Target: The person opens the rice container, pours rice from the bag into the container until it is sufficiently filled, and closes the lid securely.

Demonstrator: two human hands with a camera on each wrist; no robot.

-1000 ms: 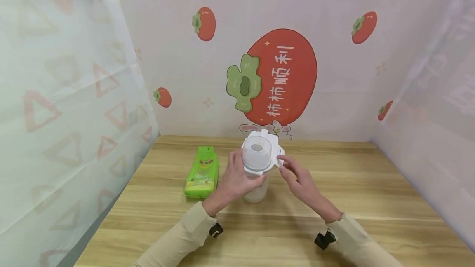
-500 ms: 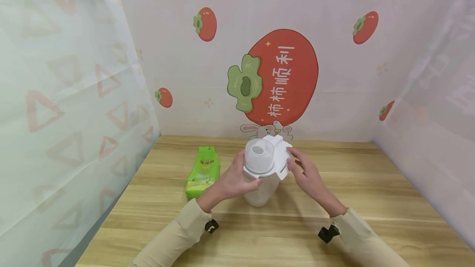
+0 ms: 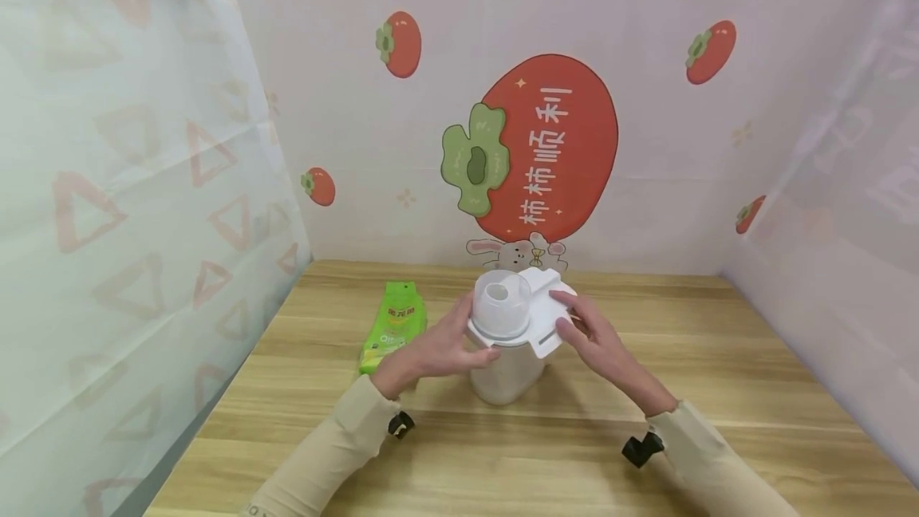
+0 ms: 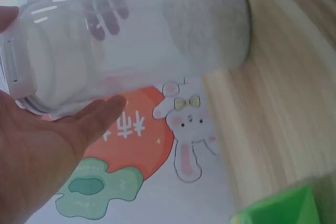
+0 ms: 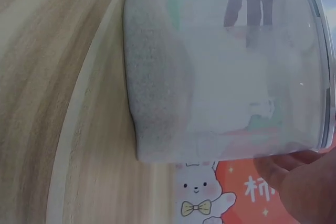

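Observation:
A clear storage container (image 3: 502,380) with pale grain (image 5: 155,77) in its bottom stands upright on the table. Its white lid (image 3: 549,316) is on, and a clear domed cup (image 3: 495,317) sits over the lid's left part. My left hand (image 3: 439,345) holds the container's left side up at the lid, thumb in front and fingers reaching behind. At the opposite side, my right hand (image 3: 601,349) grips the lid's right edge between thumb and fingers. In the left wrist view, the left fingers stretch along the container wall (image 4: 142,30).
A green printed bag (image 3: 396,325) lies left of the container, its lower end partly hidden by the left forearm. The wooden table (image 3: 689,357) meets a persimmon-printed backdrop (image 3: 646,206) behind, and cloth walls rise on both sides.
The container has turned in my hands, so the broad part of its lid has swung from the back round to the right. Both hands have spread slightly apart.

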